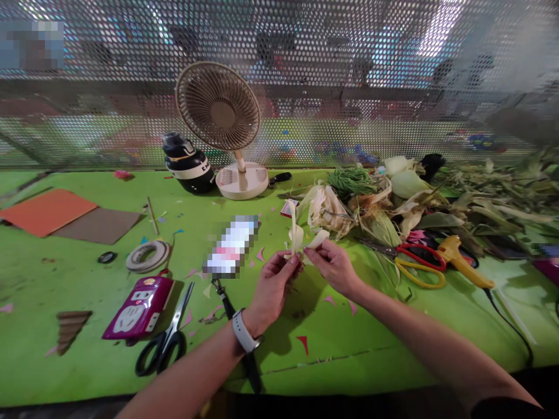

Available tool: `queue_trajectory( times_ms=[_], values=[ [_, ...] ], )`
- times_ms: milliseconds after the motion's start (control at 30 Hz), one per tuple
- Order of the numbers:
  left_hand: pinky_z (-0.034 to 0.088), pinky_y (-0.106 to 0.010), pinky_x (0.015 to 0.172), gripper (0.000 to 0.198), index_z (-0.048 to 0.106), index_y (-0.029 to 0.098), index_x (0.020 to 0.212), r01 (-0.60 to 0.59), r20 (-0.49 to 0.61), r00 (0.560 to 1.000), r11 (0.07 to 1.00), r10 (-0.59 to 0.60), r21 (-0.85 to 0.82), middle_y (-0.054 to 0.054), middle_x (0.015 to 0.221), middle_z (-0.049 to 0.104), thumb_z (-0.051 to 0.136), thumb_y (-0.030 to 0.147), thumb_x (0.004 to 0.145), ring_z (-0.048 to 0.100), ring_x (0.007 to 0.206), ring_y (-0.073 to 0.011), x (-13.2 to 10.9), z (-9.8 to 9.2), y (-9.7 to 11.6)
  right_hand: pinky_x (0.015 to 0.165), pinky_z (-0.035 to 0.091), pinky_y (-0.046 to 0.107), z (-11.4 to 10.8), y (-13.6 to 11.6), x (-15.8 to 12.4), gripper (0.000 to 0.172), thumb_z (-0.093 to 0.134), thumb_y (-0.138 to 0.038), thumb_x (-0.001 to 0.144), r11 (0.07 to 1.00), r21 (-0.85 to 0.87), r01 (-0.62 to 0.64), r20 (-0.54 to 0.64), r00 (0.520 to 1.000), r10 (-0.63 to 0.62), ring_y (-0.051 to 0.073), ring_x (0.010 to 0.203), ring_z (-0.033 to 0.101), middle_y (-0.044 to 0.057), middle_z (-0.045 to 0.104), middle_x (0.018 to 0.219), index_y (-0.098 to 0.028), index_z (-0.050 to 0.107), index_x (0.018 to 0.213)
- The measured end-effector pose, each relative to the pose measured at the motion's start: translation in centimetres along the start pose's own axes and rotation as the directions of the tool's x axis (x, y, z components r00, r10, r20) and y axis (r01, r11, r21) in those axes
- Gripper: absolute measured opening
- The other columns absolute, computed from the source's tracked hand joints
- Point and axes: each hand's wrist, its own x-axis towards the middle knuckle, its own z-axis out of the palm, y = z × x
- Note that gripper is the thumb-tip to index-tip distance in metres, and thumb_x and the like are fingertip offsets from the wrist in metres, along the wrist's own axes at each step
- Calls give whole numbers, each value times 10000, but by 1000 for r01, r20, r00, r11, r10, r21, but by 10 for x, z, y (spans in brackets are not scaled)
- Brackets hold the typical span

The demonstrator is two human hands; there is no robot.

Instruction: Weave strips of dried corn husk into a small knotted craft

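Observation:
Both hands meet above the middle of the green table, pinching pale strips of corn husk (296, 234). My left hand (276, 279), with a white watch band on its wrist, grips the husk strips between thumb and fingers where they come together. My right hand (334, 265) pinches a strip that sticks out to the right. One strip stands upright and curls over. Just behind the hands lies a dried husk bundle (327, 209). To the left of my left hand is a phone (231, 247) with its screen lit.
On the right lie piled corn husks (471, 192), green string (351, 181), red-and-yellow scissors (421, 265) and a yellow glue gun (465, 265). Leftward are black-handled scissors (172, 331), a purple power strip (140, 305) and a tape roll (147, 256). A fan (242, 180) and bottle (190, 166) stand behind.

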Motion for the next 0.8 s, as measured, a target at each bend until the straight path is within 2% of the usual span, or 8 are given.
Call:
queue_trajectory(
  times_ms=[100,267,433,567,733,800],
  values=[
    [516,-172,654,301,681,162,781,16,-1,1000,1000,-16,22,18,727,705,850,206,536,633,628,-66,1,-1,-1,494,393,211,-1,0,0,255,564,-428,845,1000,-24,5,-22,1000,-5,104,590,526,7,606,705,-173,572,836],
    [507,-166,627,256,680,153,707,21,0,1000,999,-21,35,19,677,693,851,221,529,624,606,-66,2,0,-1,441,304,204,0,1,0,256,563,-421,844,994,-112,11,-54,998,-17,77,482,401,-38,486,557,-174,563,779],
    [494,-158,623,218,672,162,695,-23,-10,1000,999,23,28,27,683,689,836,197,556,622,613,-61,2,0,-1,486,369,210,1,1,0,259,568,-432,838,1000,-11,-1,-32,999,0,95,556,489,-2,576,681,-173,570,850],
    [496,-170,621,221,669,172,737,-31,7,1000,998,31,51,29,704,694,825,202,583,633,616,-70,2,-1,-1,442,328,196,1,0,0,251,583,-416,832,1000,-4,-18,-46,999,17,79,507,451,-19,541,621,-168,559,795],
    [470,-155,598,202,670,179,762,-93,20,996,989,91,119,26,704,688,805,230,619,624,629,-69,2,-3,-2,506,407,206,2,-2,-1,242,580,-412,832,1000,14,12,-44,999,-12,102,595,544,10,613,718,-171,582,854],
    [474,-153,596,204,675,178,753,-85,4,996,990,85,110,22,708,692,810,230,609,623,629,-68,3,-4,-2,471,382,194,2,-2,-1,234,580,-402,835,1000,18,4,-48,999,-3,87,549,512,-2,593,678,-169,571,826]
  ],
)
